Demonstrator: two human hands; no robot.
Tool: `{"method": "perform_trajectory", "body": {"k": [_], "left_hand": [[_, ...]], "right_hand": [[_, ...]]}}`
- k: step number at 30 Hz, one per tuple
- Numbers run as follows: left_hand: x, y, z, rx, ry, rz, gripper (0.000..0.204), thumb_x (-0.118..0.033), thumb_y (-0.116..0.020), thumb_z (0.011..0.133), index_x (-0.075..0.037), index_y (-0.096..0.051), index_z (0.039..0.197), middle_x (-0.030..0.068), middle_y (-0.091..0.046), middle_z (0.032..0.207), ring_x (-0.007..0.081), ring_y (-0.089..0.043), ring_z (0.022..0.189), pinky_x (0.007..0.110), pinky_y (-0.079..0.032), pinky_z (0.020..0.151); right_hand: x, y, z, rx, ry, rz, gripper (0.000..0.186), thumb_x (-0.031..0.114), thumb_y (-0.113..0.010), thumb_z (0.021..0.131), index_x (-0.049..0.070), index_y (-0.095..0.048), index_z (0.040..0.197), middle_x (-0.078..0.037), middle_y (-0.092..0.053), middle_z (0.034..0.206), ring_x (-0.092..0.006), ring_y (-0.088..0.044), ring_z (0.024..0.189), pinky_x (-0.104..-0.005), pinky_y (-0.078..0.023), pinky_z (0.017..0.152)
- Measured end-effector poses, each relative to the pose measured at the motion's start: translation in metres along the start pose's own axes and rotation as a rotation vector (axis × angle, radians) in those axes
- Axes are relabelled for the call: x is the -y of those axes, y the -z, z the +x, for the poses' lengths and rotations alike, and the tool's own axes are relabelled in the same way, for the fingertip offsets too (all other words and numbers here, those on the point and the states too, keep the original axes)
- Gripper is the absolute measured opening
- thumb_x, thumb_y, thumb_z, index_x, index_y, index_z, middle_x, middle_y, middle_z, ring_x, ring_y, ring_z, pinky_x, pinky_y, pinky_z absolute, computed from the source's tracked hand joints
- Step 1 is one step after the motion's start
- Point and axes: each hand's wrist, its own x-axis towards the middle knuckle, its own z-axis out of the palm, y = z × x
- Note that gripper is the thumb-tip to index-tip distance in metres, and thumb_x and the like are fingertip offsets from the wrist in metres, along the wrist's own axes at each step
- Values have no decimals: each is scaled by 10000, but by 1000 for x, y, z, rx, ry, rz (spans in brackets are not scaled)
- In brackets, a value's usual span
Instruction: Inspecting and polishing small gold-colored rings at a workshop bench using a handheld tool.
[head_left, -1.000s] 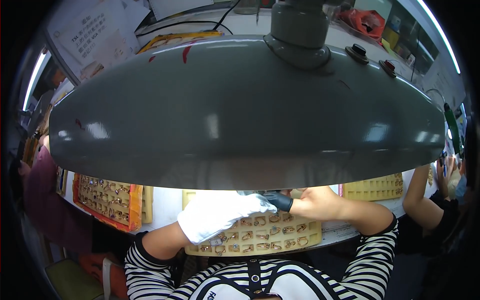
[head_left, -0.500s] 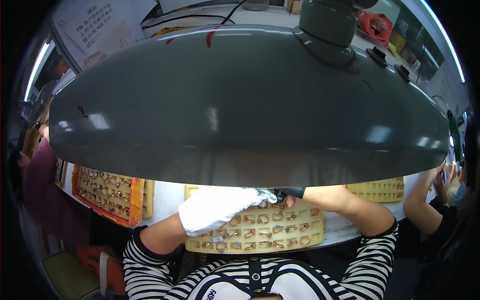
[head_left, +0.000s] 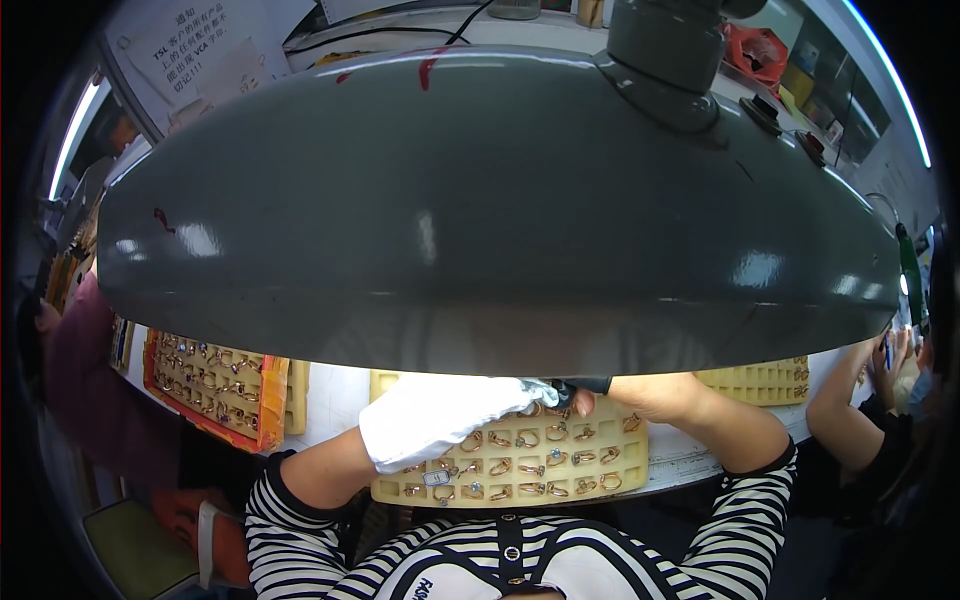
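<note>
My left hand (head_left: 430, 420) wears a white glove and reaches in over a pale yellow ring tray (head_left: 635, 470). Its gathered fingertips meet my right hand (head_left: 584, 403) just under the lamp's edge. A black band (head_left: 588, 384) lies around the right hand or wrist; only curled fingertips show below it. Both hands look closed together, but whatever is between them is too small or hidden to name. Rows of gold-coloured rings (head_left: 528, 438), some with stones, stand in the tray's slots below the hands. A small white tag (head_left: 437, 478) lies among them.
A large grey lamp hood (head_left: 480, 220) covers the middle of the view and hides the bench behind it. To the left stands an orange-edged ring tray (head_left: 270, 400); another yellow tray (head_left: 750, 382) lies right. Other people's arms (head_left: 838, 400) are at both sides.
Both hands stay together over the tray, with only a slight shift of the fingers. The lamp hood appears moved very slightly to the right in the view.
</note>
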Motion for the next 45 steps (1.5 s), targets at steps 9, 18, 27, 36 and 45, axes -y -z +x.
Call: {"method": "perform_trajectory", "body": {"k": [9, 18, 27, 36, 45], "left_hand": [[-18, -4, 7, 64, 106, 118, 304, -260, -430, 895, -119, -539, 1142, 48, -607, 957, 141, -573, 843, 271, -461, 764], [-13, -8, 3, -3, -363, 896, 217, -204, -419, 874, -115, -535, 1035, 62, -540, 677, 192, -543, 561, 318, -435, 489], [-19, -10, 7, 9, -210, 675, 279, -258, -415, 890, -74, -574, 1028, 109, -601, 874, 226, -579, 735, 315, -457, 645], [-28, -1, 6, 132, 173, 47, 396, -361, -429, 890, -74, -541, 1140, 76, -603, 1024, 155, -563, 925, 270, -428, 819], [-40, -5, 6, 131, 235, -153, 388, -343, -394, 911, -58, -557, 1118, 34, -600, 956, 103, -518, 791, 250, -424, 780]], "right_hand": [[29, -13, -6, -251, 172, -488, 287, 268, -473, 849, 57, -597, 1000, -103, -622, 836, -200, -577, 721, -294, -457, 685], [9, -19, 1, -534, 768, -1007, 160, -10, -563, 546, 35, -528, 695, -85, -509, 664, -222, -514, 552, -321, -421, 497], [9, -16, 5, -566, 673, -884, 266, 1, -541, 631, 11, -568, 895, -118, -547, 695, -280, -542, 616, -356, -447, 566], [13, -1, -6, -352, 245, -1096, 191, -16, -456, 712, -15, -579, 859, -146, -574, 830, -285, -556, 745, -369, -442, 669], [20, -9, -4, -195, 127, -528, 239, 229, -469, 846, 33, -579, 924, -54, -549, 642, -135, -487, 557, -288, -418, 527]]}}
